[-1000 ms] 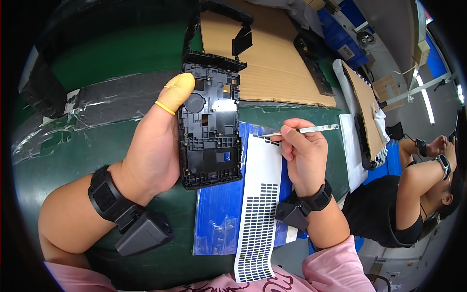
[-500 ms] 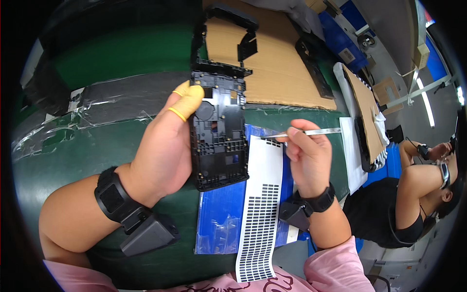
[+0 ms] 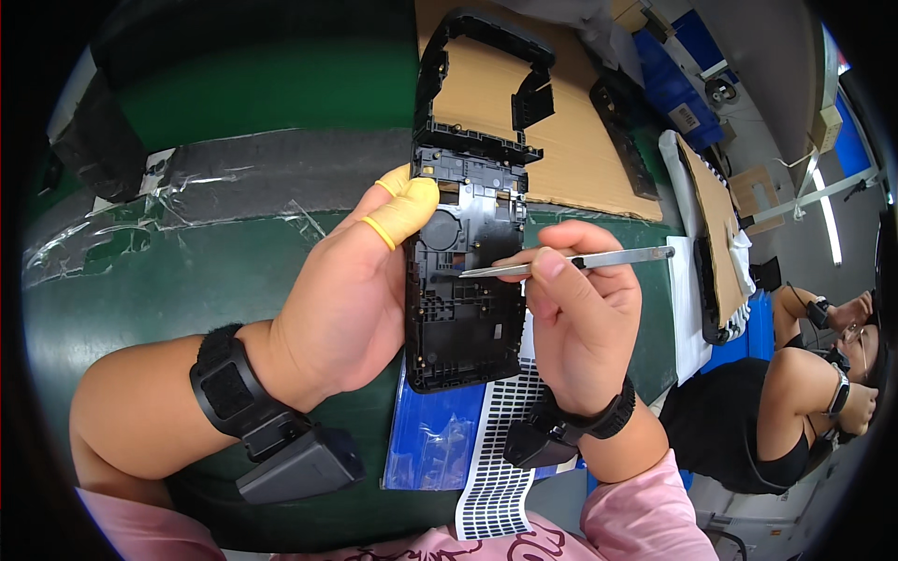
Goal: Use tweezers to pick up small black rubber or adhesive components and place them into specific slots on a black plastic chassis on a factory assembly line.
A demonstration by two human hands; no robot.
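Observation:
My left hand [image 3: 341, 299] is closed on the left edge of a black plastic housing [image 3: 468, 341], which has a handle-like loop at its far end. Yellow finger cots [image 3: 412, 217] cover its thumb and a fingertip. Pinched in my right hand [image 3: 585, 304] are metal tweezers [image 3: 622, 256], with their tips over the middle of the housing's ribbed inner side. Whether the tips touch it or carry a label is too small to tell. Under the housing, a white sheet of small black labels [image 3: 496, 481] lies partly hidden on a blue board [image 3: 432, 444].
A brown cardboard sheet [image 3: 585, 159] covers the far side of the green table [image 3: 168, 290], with a long black part [image 3: 625, 136] at its right. Further right are a cardboard-topped stack [image 3: 716, 220] and a seated co-worker [image 3: 734, 425].
The tweezers have moved left from the top of the label sheet to over the housing. My left hand has brought the housing right and slightly nearer, covering more of the sheet.

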